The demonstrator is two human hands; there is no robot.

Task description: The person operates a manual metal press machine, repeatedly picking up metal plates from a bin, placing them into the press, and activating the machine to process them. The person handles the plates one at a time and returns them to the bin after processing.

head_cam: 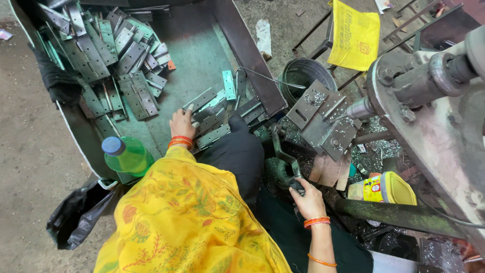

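Hinge plates (214, 119) lie in a loose heap at the near end of a long metal tray (194, 55), and the person's left hand (182, 124) rests on them, fingers spread and bent over the nearest plates; whether any plate is actually pinched cannot be told, since the fingertips are hidden among the metal. The right hand (307, 199) is closed around the dark lever handle (289, 167) of the machine, thumb over the top.

Beyond the lever, the flat steel fixture (321, 121) sits under the drill spindle (361, 108), with bright shavings on it and around its base. No plate can be clearly seen on the fixture, so the station looks to be between pieces.

Further up the tray, well apart from the near heap, a much larger pile of plates (108, 55) fills the far corner. Which of the two lots is drilled cannot be judged, as the holes are too small to make out. With two sizeable lots in the tray, the work seems somewhere in the middle rather than near an end.

A green bottle with a blue cap (126, 154) stands beside the tray, and a yellow tub (386, 188) sits near the machine base.
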